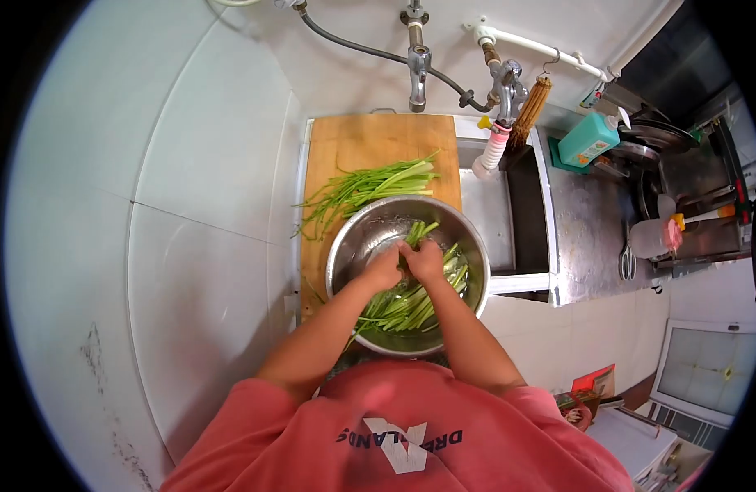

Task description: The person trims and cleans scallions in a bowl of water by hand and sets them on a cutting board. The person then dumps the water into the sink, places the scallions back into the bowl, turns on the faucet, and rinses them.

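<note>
Inside a steel basin with water in it, my left hand and my right hand come together around a few green stalks. Both hands are closed, and the stalk ends stick out beyond the fingers. More long green stalks, which look like a thin leafy vegetable such as celery, lie in the water below and to the right of my hands. Behind the basin a bunch of the same stalks rests on a wooden board.
Right of the board is a sink, with a tap and a pink-and-white tap extension above. A whisk brush hangs there. On the steel counter stand a teal bottle and scissors. A tiled wall borders the left.
</note>
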`<state>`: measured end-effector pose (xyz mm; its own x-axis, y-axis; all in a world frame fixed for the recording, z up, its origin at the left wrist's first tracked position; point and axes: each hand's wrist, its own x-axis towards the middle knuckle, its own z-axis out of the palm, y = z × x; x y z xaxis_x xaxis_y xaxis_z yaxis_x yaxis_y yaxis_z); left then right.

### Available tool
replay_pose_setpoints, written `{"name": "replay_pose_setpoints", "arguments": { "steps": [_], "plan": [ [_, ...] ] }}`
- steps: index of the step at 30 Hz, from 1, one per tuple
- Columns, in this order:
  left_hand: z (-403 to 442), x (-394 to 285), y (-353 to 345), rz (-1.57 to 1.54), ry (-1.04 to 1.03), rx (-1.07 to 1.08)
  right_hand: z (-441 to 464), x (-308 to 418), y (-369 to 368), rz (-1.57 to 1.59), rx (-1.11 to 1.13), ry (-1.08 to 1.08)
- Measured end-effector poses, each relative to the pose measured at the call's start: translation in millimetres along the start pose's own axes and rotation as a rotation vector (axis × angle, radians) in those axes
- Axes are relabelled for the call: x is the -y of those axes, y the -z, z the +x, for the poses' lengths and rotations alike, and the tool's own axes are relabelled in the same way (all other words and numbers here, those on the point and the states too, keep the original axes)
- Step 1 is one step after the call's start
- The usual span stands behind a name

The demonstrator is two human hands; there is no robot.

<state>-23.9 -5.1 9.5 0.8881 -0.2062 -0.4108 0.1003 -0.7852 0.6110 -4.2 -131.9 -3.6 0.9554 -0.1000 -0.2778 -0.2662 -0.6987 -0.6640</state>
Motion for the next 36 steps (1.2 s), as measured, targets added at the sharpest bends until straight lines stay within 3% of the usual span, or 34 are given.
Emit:
{"name": "replay_pose_setpoints", "arguments": {
  "steps": [2, 4, 6, 8, 10, 12, 14, 15, 17, 18, 21, 23, 24, 26, 28, 30, 31, 34, 36],
  "plan": [
    [3.2, 8.9, -11.2, -0.101, -0.022, -0.004, 2.0, 2.8, 11.7, 0.022, 0.033, 0.007],
    [3.1, 6.6, -0.1, -0.192, -0.055, 0.072, 8.3, -3.3, 15.7, 0.144, 0.053, -0.203],
    [-4.6, -19.5, 27.3, -0.385, 0.390, 0.279, 9.9, -8.5, 7.7, 0.120, -0.041, -0.227],
    [0.4, -2.6, 14.9, -0.329, 0.336, 0.221, 15.4, -24.3, -10.2, 0.356, 0.010, -0.171],
    [4.2, 6.3, -3.7, -0.026, -0.098, -0.058, 6.1, -9.6, -1.0, 0.234, 0.055, -0.087],
    [-4.0, -6.2, -0.7, -0.037, 0.019, 0.029, 4.6, -1.1, 6.6, 0.117, 0.112, 0.007],
    [-17.3, -20.9, 9.9, -0.534, 0.229, 0.223, 9.3, 2.2, 6.6, 0.100, 0.084, -0.085],
    [-19.4, -16.4, 11.3, -0.526, 0.243, 0.216, 10.2, 3.3, 6.0, 0.112, 0.096, -0.081],
    [-26.9, 2.0, 17.8, -0.358, 0.129, 0.462, 11.6, 2.9, 7.8, 0.119, 0.117, -0.167],
    [-31.1, 7.9, 25.1, -0.359, 0.136, 0.452, 13.7, 0.2, 7.4, 0.121, 0.125, -0.158],
    [-43.2, 17.0, 33.5, -0.188, 0.290, 0.567, 13.9, -13.7, -2.1, 0.320, 0.047, -0.190],
    [-48.0, 15.6, 27.3, 0.157, 0.084, 0.086, 14.0, -21.3, -4.4, 0.526, -0.008, -0.163],
    [-48.7, 10.8, 23.6, 0.151, 0.087, 0.083, 13.8, -21.0, 2.0, 0.520, -0.003, -0.160],
    [-44.4, -5.8, 15.1, -0.104, 0.153, -0.110, 12.7, -8.8, 24.4, 0.770, 0.444, -0.357],
    [-35.7, -19.6, -0.9, 0.029, 0.146, -0.035, 5.4, 0.8, 32.9, 0.765, 0.558, -0.306],
    [-33.7, -35.1, -2.3, 0.570, 0.122, -0.149, 10.1, 7.8, 37.8, 0.352, 0.564, -0.275],
    [-28.4, -28.1, -4.5, 0.661, 0.086, -0.297, 9.0, 14.9, 47.1, 0.212, 0.427, -0.222],
    [-27.3, -24.0, -6.6, 0.429, 0.007, -0.311, 11.0, 4.8, 38.4, 0.145, 0.279, -0.160],
    [-20.2, -18.9, -14.9, 0.412, -0.002, -0.267, 18.4, 3.0, 33.5, -0.022, 0.352, -0.038]
  ]
}}
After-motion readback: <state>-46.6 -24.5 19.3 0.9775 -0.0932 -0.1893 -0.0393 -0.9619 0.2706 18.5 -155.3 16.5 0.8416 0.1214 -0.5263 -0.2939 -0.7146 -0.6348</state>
